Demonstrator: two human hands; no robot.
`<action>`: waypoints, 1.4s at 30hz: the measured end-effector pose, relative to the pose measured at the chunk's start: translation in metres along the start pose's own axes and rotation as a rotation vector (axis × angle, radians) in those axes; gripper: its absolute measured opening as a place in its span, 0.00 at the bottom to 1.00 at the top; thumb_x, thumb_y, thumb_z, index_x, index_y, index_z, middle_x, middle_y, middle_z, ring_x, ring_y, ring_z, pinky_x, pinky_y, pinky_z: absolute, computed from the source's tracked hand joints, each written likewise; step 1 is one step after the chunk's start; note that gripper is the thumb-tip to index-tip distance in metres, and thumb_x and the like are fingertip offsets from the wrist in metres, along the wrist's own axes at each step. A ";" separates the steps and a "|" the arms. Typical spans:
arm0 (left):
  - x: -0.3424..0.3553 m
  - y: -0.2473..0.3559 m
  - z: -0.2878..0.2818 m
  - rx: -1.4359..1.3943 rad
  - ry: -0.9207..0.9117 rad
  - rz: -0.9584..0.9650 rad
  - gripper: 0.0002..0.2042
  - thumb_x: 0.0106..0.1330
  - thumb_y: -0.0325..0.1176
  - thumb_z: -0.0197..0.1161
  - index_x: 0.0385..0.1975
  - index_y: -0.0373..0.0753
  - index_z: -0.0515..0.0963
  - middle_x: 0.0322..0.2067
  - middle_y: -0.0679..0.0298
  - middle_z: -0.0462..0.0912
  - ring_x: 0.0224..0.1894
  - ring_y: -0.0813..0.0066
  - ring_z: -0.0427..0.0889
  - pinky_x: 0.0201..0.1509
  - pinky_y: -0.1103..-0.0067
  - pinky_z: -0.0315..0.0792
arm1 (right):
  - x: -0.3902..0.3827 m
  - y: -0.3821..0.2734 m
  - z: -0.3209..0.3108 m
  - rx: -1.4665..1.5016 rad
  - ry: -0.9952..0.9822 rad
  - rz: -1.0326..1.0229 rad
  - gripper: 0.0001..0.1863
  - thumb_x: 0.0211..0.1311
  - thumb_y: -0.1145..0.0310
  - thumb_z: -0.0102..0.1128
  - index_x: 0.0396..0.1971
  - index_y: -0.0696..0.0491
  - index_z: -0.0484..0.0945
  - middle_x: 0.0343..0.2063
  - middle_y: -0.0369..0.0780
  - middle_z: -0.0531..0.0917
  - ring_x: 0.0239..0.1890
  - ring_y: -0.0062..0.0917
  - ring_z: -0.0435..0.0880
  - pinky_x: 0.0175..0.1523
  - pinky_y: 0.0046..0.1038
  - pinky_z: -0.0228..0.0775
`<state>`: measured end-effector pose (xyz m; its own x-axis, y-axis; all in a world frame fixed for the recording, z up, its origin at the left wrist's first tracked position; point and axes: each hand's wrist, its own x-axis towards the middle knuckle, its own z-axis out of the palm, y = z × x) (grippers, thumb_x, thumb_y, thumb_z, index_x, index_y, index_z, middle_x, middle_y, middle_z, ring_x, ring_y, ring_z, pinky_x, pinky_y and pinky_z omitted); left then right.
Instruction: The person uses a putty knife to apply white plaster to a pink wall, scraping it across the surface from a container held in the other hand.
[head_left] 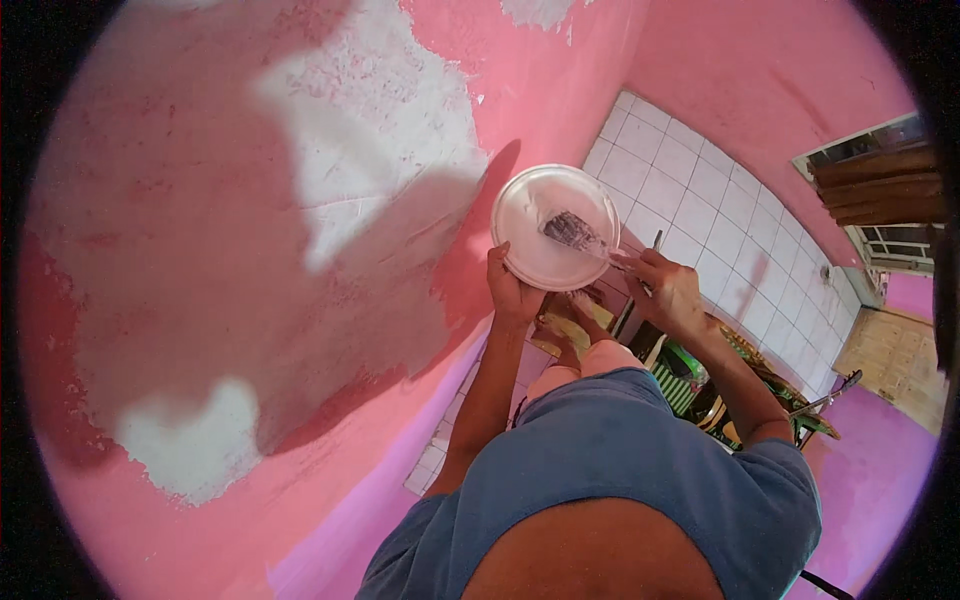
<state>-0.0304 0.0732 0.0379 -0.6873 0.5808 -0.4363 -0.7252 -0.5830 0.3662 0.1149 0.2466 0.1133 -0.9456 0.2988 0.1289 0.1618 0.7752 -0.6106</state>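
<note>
My left hand (513,290) grips the near-left rim of a round white plastic lid (520,190). Some whitish paint or paste is smeared inside it. In my right hand (665,288) is a paintbrush (572,231) with dark, white-streaked bristles, held by its handle. The bristle end rests over the middle of the lid, and I cannot tell how firmly it touches. Left of the lid stands a pink wall (340,340) with a large, rough-edged white patch (385,130). My shadow falls across much of it.
Below, my bare feet (560,338) stand on a yellowish surface. White tiles (690,190) cover a raised area to the right. Green striped and patterned items (685,380) lie beside my right arm. A brown curtain (880,185) hangs at a window at the far right.
</note>
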 end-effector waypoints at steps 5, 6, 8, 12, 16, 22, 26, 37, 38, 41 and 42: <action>-0.006 0.002 0.000 -0.004 -0.049 -0.070 0.27 0.59 0.41 0.49 0.56 0.32 0.62 0.53 0.53 0.70 0.55 0.60 0.69 0.62 0.65 0.61 | 0.012 -0.004 -0.005 0.140 0.038 0.075 0.18 0.51 0.68 0.60 0.44 0.44 0.78 0.22 0.39 0.76 0.23 0.33 0.78 0.26 0.33 0.71; -0.007 0.000 0.003 0.024 -0.038 -0.068 0.27 0.59 0.42 0.49 0.56 0.32 0.61 0.53 0.53 0.70 0.55 0.60 0.69 0.62 0.65 0.61 | 0.010 -0.001 0.002 0.049 0.032 0.033 0.17 0.51 0.68 0.60 0.44 0.45 0.78 0.22 0.39 0.76 0.22 0.33 0.78 0.26 0.33 0.72; -0.006 0.000 0.002 0.052 -0.025 -0.061 0.27 0.59 0.42 0.48 0.57 0.32 0.61 0.53 0.53 0.70 0.55 0.60 0.70 0.62 0.65 0.61 | 0.009 -0.001 0.004 -0.038 0.024 -0.013 0.17 0.51 0.68 0.60 0.44 0.45 0.78 0.22 0.39 0.76 0.22 0.33 0.78 0.26 0.33 0.72; -0.005 0.003 -0.006 0.037 -0.020 -0.063 0.27 0.59 0.42 0.48 0.57 0.32 0.60 0.54 0.53 0.69 0.55 0.60 0.69 0.61 0.65 0.62 | 0.015 -0.015 -0.009 0.010 -0.015 0.044 0.17 0.51 0.71 0.59 0.44 0.45 0.78 0.22 0.39 0.77 0.21 0.33 0.77 0.26 0.33 0.70; -0.004 -0.002 -0.003 0.038 -0.045 -0.091 0.28 0.58 0.39 0.50 0.57 0.32 0.60 0.54 0.51 0.68 0.56 0.57 0.68 0.62 0.63 0.61 | 0.017 -0.009 0.003 -0.074 0.000 0.022 0.17 0.51 0.66 0.60 0.44 0.44 0.78 0.22 0.39 0.77 0.24 0.36 0.79 0.29 0.36 0.73; 0.002 0.001 -0.013 0.012 -0.017 -0.043 0.27 0.59 0.42 0.49 0.57 0.33 0.62 0.54 0.53 0.69 0.56 0.60 0.69 0.61 0.64 0.62 | 0.015 -0.005 -0.024 0.181 0.001 0.108 0.13 0.56 0.73 0.56 0.42 0.50 0.79 0.20 0.38 0.79 0.17 0.19 0.73 0.25 0.24 0.67; 0.005 0.004 -0.010 -0.017 -0.072 0.003 0.28 0.57 0.42 0.52 0.57 0.35 0.61 0.54 0.52 0.68 0.58 0.57 0.66 0.63 0.62 0.59 | 0.016 0.024 -0.039 0.581 -0.246 0.381 0.12 0.64 0.65 0.50 0.41 0.54 0.78 0.16 0.32 0.75 0.17 0.11 0.70 0.19 0.18 0.61; 0.004 0.001 -0.013 0.000 -0.076 -0.122 0.26 0.59 0.41 0.49 0.56 0.34 0.63 0.54 0.54 0.69 0.56 0.60 0.69 0.62 0.65 0.61 | 0.013 0.044 0.002 0.915 -0.405 0.516 0.14 0.65 0.65 0.50 0.43 0.57 0.77 0.18 0.30 0.74 0.17 0.09 0.67 0.17 0.15 0.55; 0.005 0.001 -0.014 0.003 -0.074 -0.118 0.26 0.59 0.41 0.49 0.56 0.34 0.63 0.54 0.54 0.69 0.56 0.60 0.69 0.62 0.65 0.61 | 0.015 0.039 0.005 0.891 -0.348 0.462 0.13 0.64 0.66 0.51 0.43 0.56 0.77 0.18 0.30 0.74 0.17 0.10 0.67 0.18 0.16 0.55; 0.007 0.004 -0.014 -0.039 -0.092 -0.078 0.26 0.59 0.42 0.49 0.55 0.34 0.63 0.53 0.55 0.70 0.55 0.61 0.69 0.61 0.66 0.61 | 0.013 0.016 -0.010 0.764 -0.162 0.340 0.12 0.61 0.69 0.54 0.43 0.55 0.77 0.18 0.33 0.77 0.18 0.12 0.69 0.21 0.20 0.61; 0.006 0.005 -0.011 -0.042 -0.055 -0.074 0.26 0.59 0.42 0.49 0.55 0.33 0.63 0.53 0.55 0.70 0.55 0.61 0.69 0.61 0.65 0.61 | 0.014 0.008 -0.016 0.521 -0.112 0.279 0.13 0.59 0.69 0.56 0.44 0.53 0.77 0.27 0.37 0.78 0.25 0.21 0.75 0.26 0.23 0.67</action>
<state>-0.0380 0.0676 0.0276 -0.6337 0.6533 -0.4144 -0.7727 -0.5598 0.2992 0.1072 0.2661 0.1228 -0.9160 0.3692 -0.1573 0.2752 0.2928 -0.9157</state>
